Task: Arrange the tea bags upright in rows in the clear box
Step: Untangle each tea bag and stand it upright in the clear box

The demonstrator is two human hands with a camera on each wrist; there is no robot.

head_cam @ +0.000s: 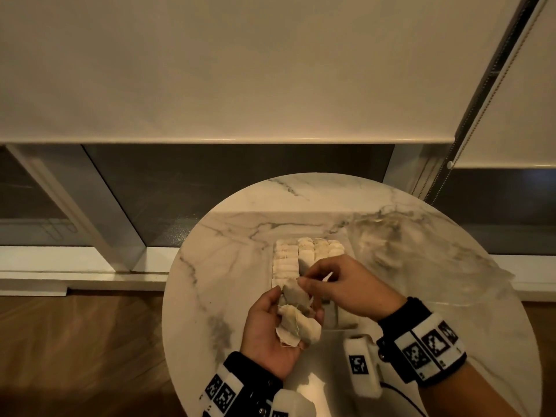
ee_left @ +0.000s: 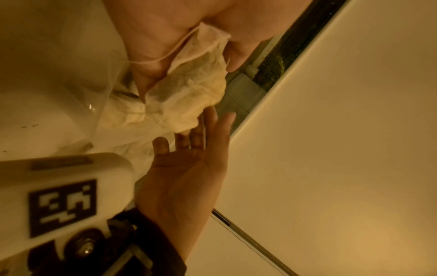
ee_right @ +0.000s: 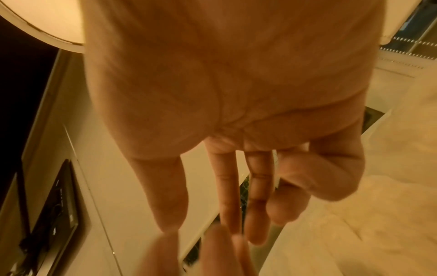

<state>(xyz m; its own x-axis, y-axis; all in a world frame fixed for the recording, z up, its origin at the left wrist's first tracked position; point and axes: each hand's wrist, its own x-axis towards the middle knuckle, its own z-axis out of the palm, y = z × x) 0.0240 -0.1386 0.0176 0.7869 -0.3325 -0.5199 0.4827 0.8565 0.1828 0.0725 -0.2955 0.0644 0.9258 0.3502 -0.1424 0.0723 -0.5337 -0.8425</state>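
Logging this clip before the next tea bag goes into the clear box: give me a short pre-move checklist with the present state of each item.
1. Spare tea bags lie in the left hand: ok.
2. Right hand has a pinch grip on the top tea bag: ok in the head view; hidden in the right wrist view.
3. Clear box sits on the marble table, below both hands: ok.
4. Rows in the box stand upright and packed: ok at the far end.
5. Free slot at the near end of the box: cannot tell, the hands cover it.
6. String clear of the fingers: not ok, it lies across the right hand.
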